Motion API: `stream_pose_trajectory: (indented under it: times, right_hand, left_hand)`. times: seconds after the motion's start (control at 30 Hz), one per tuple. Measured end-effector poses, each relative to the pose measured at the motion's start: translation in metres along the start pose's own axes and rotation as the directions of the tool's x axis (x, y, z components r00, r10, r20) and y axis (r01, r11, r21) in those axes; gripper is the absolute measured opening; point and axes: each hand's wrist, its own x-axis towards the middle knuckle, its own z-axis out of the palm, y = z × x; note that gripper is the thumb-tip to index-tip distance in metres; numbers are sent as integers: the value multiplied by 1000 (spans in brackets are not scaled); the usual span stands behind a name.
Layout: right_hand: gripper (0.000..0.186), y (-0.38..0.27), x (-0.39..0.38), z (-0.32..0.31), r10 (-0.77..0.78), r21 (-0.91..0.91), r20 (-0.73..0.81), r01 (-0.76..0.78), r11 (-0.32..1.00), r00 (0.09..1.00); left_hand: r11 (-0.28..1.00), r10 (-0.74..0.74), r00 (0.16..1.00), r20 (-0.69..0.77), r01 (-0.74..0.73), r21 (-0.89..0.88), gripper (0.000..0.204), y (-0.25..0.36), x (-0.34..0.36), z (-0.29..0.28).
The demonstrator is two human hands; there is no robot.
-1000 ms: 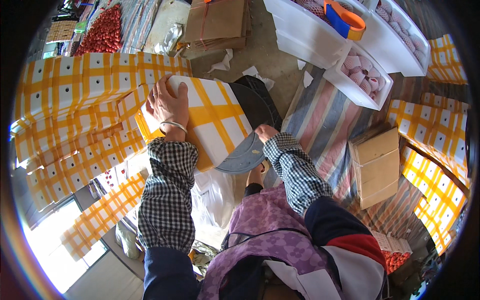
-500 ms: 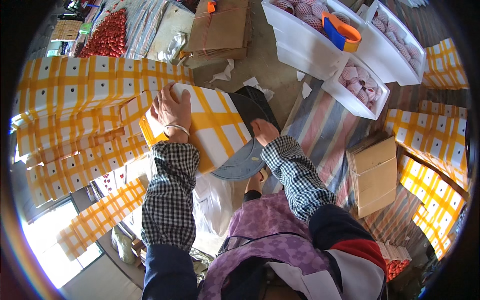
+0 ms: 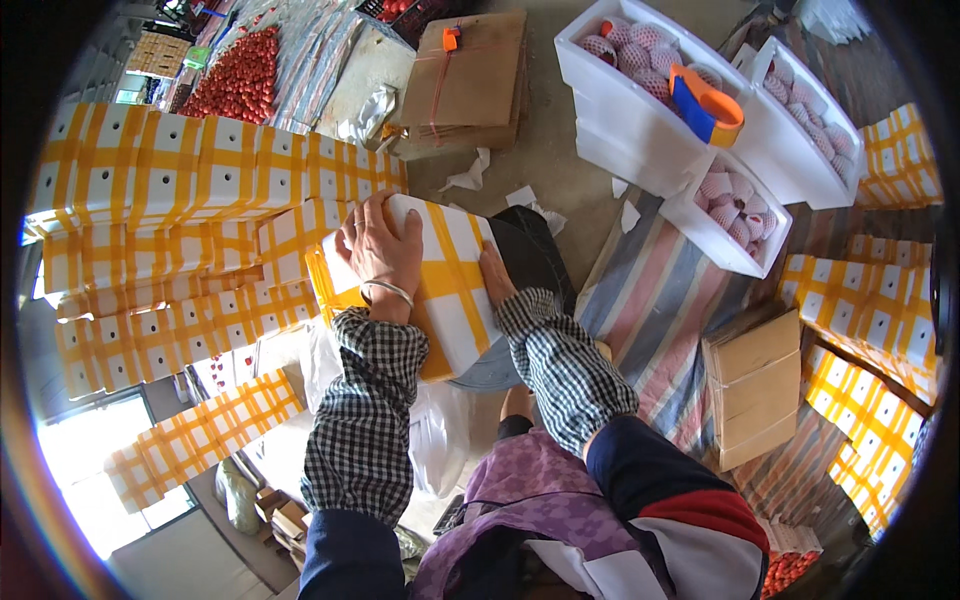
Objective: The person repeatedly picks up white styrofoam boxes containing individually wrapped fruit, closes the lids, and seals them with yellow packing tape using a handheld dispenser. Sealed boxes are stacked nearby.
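A white foam box (image 3: pixel 457 278) wrapped in crossing yellow tape sits in front of me, tilted a little. My left hand (image 3: pixel 383 245) lies over its left end, fingers curled over the top edge, a bracelet at the wrist. Flat against the right side of the box is my right hand (image 3: pixel 496 273), fingers stretched out. Below and behind the box shows a dark round surface (image 3: pixel 483 370), mostly covered by it; a black flat piece (image 3: pixel 540 250) lies beside that. The underside of the box is hidden.
Taped foam boxes (image 3: pixel 170 180) stand stacked at left, more (image 3: pixel 860 300) at right. Open foam boxes (image 3: pixel 640 150) of net-wrapped fruit stand far right, an orange and blue ring-shaped thing (image 3: pixel 708 105) on one. Flattened cardboard (image 3: pixel 465 75) lies far; another bundle (image 3: pixel 755 390) stands right.
My right hand has moved left from the dark round surface onto the right side of the box. My left hand stays on the box. The whole view has shifted slightly.
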Motion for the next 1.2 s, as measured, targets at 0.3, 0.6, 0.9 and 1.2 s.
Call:
stream_pose_trajectory:
  times: [0.3,0.6,0.9,1.2]
  right_hand:
    - [61,-182,-107,40,-546,-407,148,554,727,825]
    - [50,-204,-108,-37,-271,-442,134,302,845,953]
    - [39,-183,-97,-95,-352,-779,-135,120,615,926]
    - [35,-218,-137,129,-411,-827,-320,-40,561,854]
  left_hand:
    - [562,-165,982,-92,17,-827,36,-36,9,-16]
    - [-142,-717,624,311,306,-941,40,-201,-102,-5]
    - [524,-347,673,653,717,-460,29,-162,-155,216]
    - [-186,-354,237,905,931,-316,53,-290,-135,157]
